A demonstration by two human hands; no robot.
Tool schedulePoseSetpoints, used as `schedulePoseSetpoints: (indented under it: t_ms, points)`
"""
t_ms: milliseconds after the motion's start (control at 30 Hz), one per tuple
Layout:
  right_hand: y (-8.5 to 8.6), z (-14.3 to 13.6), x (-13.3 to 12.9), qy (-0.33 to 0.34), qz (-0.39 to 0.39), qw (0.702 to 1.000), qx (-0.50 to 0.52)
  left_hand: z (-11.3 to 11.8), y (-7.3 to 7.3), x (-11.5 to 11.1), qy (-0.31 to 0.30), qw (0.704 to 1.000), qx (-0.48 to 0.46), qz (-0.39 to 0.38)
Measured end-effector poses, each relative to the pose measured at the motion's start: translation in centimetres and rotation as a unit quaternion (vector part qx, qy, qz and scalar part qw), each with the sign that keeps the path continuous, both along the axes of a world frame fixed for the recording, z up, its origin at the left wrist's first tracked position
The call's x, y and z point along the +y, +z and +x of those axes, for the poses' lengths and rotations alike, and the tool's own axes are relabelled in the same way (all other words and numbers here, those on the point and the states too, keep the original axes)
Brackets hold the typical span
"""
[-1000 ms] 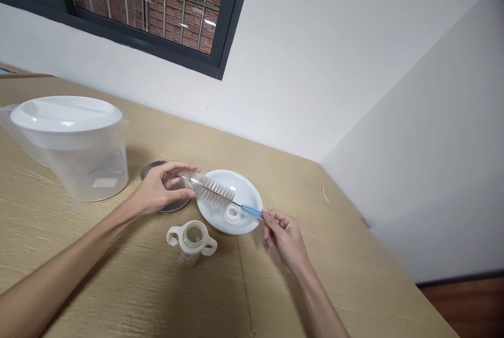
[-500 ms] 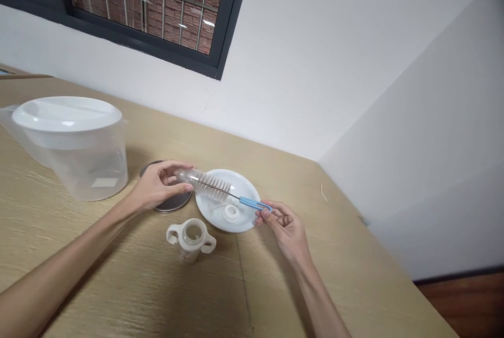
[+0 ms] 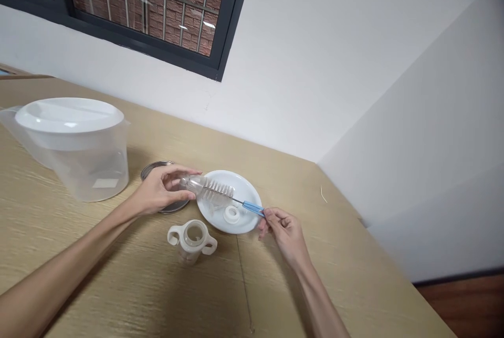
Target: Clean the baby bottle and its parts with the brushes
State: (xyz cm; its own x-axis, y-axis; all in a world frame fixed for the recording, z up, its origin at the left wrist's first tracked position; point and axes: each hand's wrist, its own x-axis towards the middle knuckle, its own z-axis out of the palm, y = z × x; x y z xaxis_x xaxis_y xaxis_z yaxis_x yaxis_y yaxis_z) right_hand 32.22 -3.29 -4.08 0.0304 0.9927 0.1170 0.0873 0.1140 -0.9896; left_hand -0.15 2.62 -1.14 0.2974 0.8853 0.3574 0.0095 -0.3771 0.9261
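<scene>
My left hand (image 3: 167,189) holds a small clear cap or bottle part (image 3: 192,185) by its closed end. The white bristles of a brush (image 3: 218,191) sit at its open side, partly inside. My right hand (image 3: 281,228) pinches the brush's blue handle (image 3: 252,208). Both things are above a white plate (image 3: 246,191), where a white ring (image 3: 231,214) lies. In front of the plate, a small bottle with two white side handles (image 3: 191,238) stands upright with its top open.
A clear pitcher with a white lid (image 3: 74,144) stands at the left. Under my left hand is a round metal-rimmed disc (image 3: 175,207). A thin wire (image 3: 244,280) stretches from the plate toward the front. Behind the table (image 3: 334,254) are a wall and window.
The brush and clear part have shifted slightly right with my left hand. My right hand's grip now covers the end of the blue handle, and its lower fingers have loosened.
</scene>
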Motion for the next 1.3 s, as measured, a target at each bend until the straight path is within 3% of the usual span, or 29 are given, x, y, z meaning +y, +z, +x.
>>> schedulePoseSetpoints:
  t_ms: [167,400,1033,1300]
  points:
    - [-0.46,0.44,0.32,0.027,0.004,0.999,-0.037,-0.27,0.14,0.03,0.006,1.000,-0.017,-0.013]
    - [-0.52,0.65,0.86,-0.010,0.117,0.993,0.011,-0.65,-0.01,0.36,0.054,0.998,-0.007,-0.035]
    - [0.02,0.13,0.06,-0.029,0.023,0.999,-0.024,0.06,-0.23,0.19,0.023,0.999,0.025,0.010]
    - [-0.14,0.28,0.65,-0.057,0.105,0.988,-0.093,-0.34,-0.08,0.14,0.060,0.997,0.044,0.009]
